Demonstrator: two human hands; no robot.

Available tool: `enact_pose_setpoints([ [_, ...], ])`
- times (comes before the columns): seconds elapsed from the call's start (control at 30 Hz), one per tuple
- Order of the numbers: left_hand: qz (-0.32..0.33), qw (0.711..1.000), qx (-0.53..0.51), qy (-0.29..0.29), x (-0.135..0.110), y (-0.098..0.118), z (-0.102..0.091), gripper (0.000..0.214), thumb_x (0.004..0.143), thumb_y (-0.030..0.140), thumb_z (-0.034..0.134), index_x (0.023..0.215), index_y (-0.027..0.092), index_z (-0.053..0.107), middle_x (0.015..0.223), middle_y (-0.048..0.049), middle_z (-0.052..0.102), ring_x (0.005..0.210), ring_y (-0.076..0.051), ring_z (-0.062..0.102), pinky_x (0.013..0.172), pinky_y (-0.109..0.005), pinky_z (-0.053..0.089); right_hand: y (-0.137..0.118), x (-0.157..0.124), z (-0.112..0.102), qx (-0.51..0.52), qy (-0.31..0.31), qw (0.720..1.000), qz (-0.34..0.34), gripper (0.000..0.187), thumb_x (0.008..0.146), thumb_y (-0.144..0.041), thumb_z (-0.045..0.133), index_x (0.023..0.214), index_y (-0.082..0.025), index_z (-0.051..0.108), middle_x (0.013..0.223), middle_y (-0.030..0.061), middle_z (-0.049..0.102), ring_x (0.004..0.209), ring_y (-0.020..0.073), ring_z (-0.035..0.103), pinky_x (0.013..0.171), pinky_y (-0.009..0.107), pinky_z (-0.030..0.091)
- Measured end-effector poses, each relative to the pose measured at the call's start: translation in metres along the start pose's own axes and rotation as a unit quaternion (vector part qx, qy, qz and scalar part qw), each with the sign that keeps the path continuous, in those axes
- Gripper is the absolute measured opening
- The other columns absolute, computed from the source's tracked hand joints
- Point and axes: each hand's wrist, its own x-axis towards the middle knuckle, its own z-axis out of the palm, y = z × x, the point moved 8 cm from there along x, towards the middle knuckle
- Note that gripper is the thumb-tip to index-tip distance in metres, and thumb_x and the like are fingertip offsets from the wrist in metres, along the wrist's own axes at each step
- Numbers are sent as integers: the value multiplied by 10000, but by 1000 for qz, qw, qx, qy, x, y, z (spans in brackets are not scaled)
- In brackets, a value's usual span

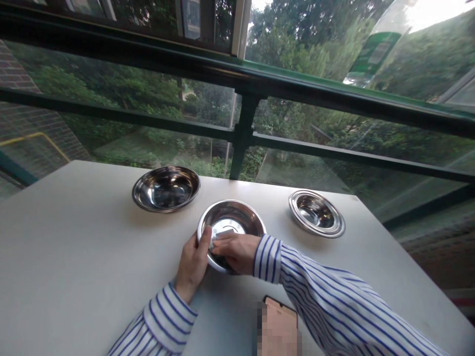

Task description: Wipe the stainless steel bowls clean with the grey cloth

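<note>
A shiny steel bowl (256, 217) stands upright on the white table in front of me. My left hand (193, 262) grips its near left rim, thumb over the edge and fingers outside, mostly hidden. Inside the bowl is my right hand (237, 251), palm down with fingers bent against the left inner wall. Something small and pale may lie under those fingertips, but I cannot make it out. Both wrists are in blue-and-white striped cuffs.
A wide steel basin (166, 190) sits at the back left of the white table (92, 277), and smaller steel bowl (315, 213) at the right. A phone (280, 321) lies near me. On the green railing (289, 79) stands a green-labelled plastic bottle (376, 52).
</note>
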Motion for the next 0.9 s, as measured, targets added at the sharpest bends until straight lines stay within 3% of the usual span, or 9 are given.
enact_pose_setpoints([
  [0.1, -7, 1000, -8, 1, 0, -3, 1, 483, 755, 613, 495, 754, 153, 641, 622, -12, 611, 637, -203, 545, 606, -288, 416, 8, -17, 4, -23, -51, 998, 12, 278, 694, -20, 527, 895, -159, 660, 979, 42, 676, 965, 181, 588, 860, 267, 437],
  [0.27, -4, 999, -26, -22, 2, -8, 6, 496, 790, 590, 465, 904, 142, 647, 693, -26, 614, 670, -196, 534, 647, -293, 419, 21, -41, -7, -62, -92, 993, 35, 182, 732, -86, 511, 764, -174, 667, 830, 43, 689, 833, 190, 617, 741, 271, 464],
  [0.37, -10, 1000, -18, -17, 2, -10, 5, 505, 782, 598, 468, 878, 139, 653, 662, -23, 606, 656, -196, 525, 615, -285, 413, 18, -40, -8, -71, -89, 993, 32, 185, 752, -104, 494, 803, -179, 655, 869, 53, 677, 861, 204, 607, 734, 279, 464],
  [0.57, 0, 1000, 5, 2, 1, -3, 2, 445, 773, 586, 491, 689, 162, 599, 637, -10, 590, 627, -176, 502, 594, -267, 395, -4, -15, 5, -82, -44, 995, -33, 218, 713, -55, 533, 883, -135, 643, 966, 71, 653, 976, 201, 556, 923, 259, 399],
  [0.9, -10, 1000, -8, -20, 1, -4, 6, 444, 789, 585, 460, 762, 169, 615, 630, -1, 596, 613, -182, 512, 581, -271, 396, 14, -39, -9, -82, -42, 996, 8, 177, 746, -63, 497, 824, -162, 621, 941, 64, 649, 885, 186, 585, 778, 269, 463],
])
